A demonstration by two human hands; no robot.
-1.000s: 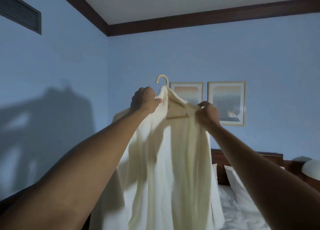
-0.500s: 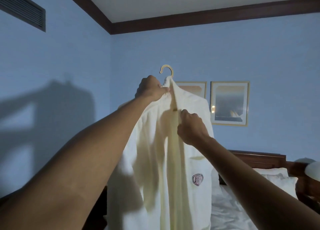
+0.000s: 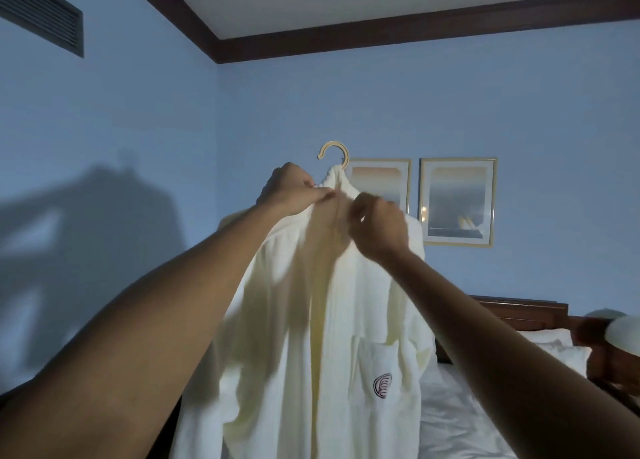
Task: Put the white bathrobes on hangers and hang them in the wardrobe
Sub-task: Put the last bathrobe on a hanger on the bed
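bathrobe [image 3: 332,320] now squared on hanger [image 3: 334,150]; right hand [image 3: 377,226] has moved up to the collar, left hand [image 3: 294,192] at 9 o'clock, both pinching cloth. ready for wardrobe.

Bathrobe [image 3: 346,320] hangs on hanger [image 3: 334,153], held up at centre, near. Left hand [image 3: 292,192] grips the collar's left side; right hand [image 3: 377,226] grips just right of it. Two framed pictures [image 3: 457,200] on the far wall behind, right. Bed [image 3: 460,420] lower right, behind the bathrobe. Vent [image 3: 41,11] upper left.
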